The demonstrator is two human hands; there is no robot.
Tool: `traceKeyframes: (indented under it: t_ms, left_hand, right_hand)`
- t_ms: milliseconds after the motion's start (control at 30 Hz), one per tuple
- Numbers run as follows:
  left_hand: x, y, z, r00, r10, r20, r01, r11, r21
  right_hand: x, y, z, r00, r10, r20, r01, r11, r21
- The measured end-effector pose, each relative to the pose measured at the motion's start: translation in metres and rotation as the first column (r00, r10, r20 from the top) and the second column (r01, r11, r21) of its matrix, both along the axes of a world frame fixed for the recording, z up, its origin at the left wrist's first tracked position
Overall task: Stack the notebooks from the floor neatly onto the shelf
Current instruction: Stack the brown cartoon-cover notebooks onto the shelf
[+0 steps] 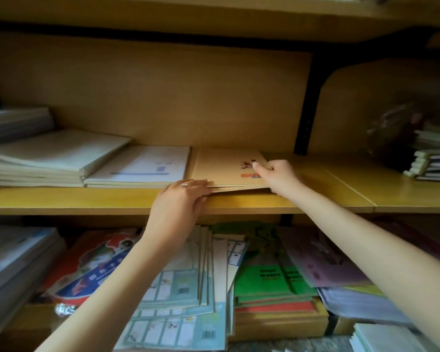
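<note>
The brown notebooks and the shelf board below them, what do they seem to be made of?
The brown notebooks: probably kraft-type paper or thin card, matt; the covers are dull tan with thin layered edges. The shelf board: likely laminated wood board, smooth with slight sheen; even yellow-tan colour, no clear grain.

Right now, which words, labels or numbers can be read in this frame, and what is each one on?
No text can be read for certain.
Green notebooks: dark print, upside down, too blurred to read.
Red bag: white characters on a blue band, blurred.
Brown notebook: small red and blue logo, too small.
White notebook: blue label, unreadable.
Blue notebooks: barcodes, digits too small.
</note>
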State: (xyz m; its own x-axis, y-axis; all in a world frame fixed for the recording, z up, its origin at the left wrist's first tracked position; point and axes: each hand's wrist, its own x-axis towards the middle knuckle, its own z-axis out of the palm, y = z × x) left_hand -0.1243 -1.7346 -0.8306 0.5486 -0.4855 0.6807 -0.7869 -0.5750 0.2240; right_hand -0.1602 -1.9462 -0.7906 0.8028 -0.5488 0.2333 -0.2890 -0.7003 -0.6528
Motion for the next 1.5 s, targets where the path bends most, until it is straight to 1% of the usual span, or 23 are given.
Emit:
traceKeyframes:
  t_ms: [67,133,200,333,400,500,600,700,767,833,900,933,1033,1100,1233,1333,1433,1500]
  left_hand:
    - [0.009,-0.001,0.001,0.998,0.057,0.012,-0.057,0.998,-0.015]
    - [0.016,-0.002,0.004,0.992,0.124,-0.027,-0.125,0.992,-0.007]
    - [0.023,-0.004,0.007,0.983,0.174,-0.049,-0.175,0.984,-0.01]
    - [0.027,-0.01,0.012,0.97,0.23,-0.074,-0.234,0.971,-0.052]
    - [0.029,-0.013,0.012,0.973,0.222,-0.071,-0.226,0.972,-0.064]
    - [0.036,-0.015,0.01,0.981,0.184,-0.059,-0.187,0.981,-0.049]
    - [0.041,-0.014,0.012,0.98,0.185,-0.072,-0.184,0.983,0.018]
    - [0.042,-0.014,0.016,0.976,0.216,-0.034,-0.213,0.975,0.069]
    - [0.045,-0.015,0.017,0.969,0.237,-0.074,-0.234,0.971,0.048]
    - [0.05,-0.015,0.014,0.961,0.25,-0.118,-0.253,0.967,-0.017]
    - [0.053,-0.016,0.012,0.956,0.268,-0.12,-0.277,0.959,-0.068]
    - [0.053,-0.016,0.012,0.954,0.276,-0.113,-0.286,0.955,-0.082]
    - [0.05,-0.018,0.011,0.951,0.29,-0.111,-0.303,0.944,-0.129]
    - [0.05,-0.018,0.011,0.946,0.302,-0.12,-0.318,0.936,-0.148]
    - [0.053,-0.019,0.008,0.943,0.302,-0.14,-0.322,0.933,-0.159]
    - [0.055,-0.019,0.008,0.948,0.295,-0.117,-0.312,0.935,-0.168]
    - [0.051,-0.019,0.01,0.953,0.289,-0.091,-0.299,0.947,-0.117]
    - [0.051,-0.016,0.012,0.959,0.273,-0.079,-0.278,0.959,-0.057]
  right_hand:
    - [0.004,0.002,-0.003,0.999,-0.011,-0.033,0.004,0.978,-0.208]
    - [0.007,0.003,-0.007,0.996,-0.048,-0.077,0.015,0.926,-0.378]
    - [0.009,0.003,-0.01,0.991,-0.059,-0.124,-0.002,0.896,-0.444]
    - [0.0,0.003,-0.015,0.995,0.016,-0.094,-0.052,0.915,-0.401]
    - [-0.008,0.001,-0.018,0.994,0.079,-0.074,-0.101,0.924,-0.369]
    - [-0.009,-0.004,-0.019,0.988,0.145,-0.056,-0.155,0.95,-0.272]
    - [0.0,-0.007,-0.018,0.984,0.149,-0.094,-0.17,0.946,-0.276]
    - [0.007,-0.007,-0.017,0.981,0.163,-0.107,-0.186,0.949,-0.255]
    - [0.008,-0.006,-0.018,0.985,0.157,-0.07,-0.169,0.961,-0.218]
    - [0.008,-0.003,-0.019,0.996,0.088,0.011,-0.084,0.977,-0.196]
    - [0.006,0.0,-0.022,0.993,-0.01,0.116,0.04,0.966,-0.256]
    - [0.005,0.003,-0.023,0.99,-0.027,0.139,0.068,0.95,-0.304]
    - [0.003,0.007,-0.023,0.991,0.011,0.134,0.045,0.912,-0.407]
    - [0.001,0.008,-0.021,0.992,0.044,0.122,0.015,0.897,-0.442]
    - [-0.001,0.009,-0.019,0.992,0.06,0.11,-0.006,0.897,-0.441]
    - [0.001,0.008,-0.02,0.993,0.037,0.116,0.016,0.907,-0.421]
    - [0.001,0.007,-0.02,0.992,0.037,0.12,0.017,0.908,-0.418]
    - [0.0,0.008,-0.02,0.997,0.046,0.067,-0.011,0.891,-0.454]
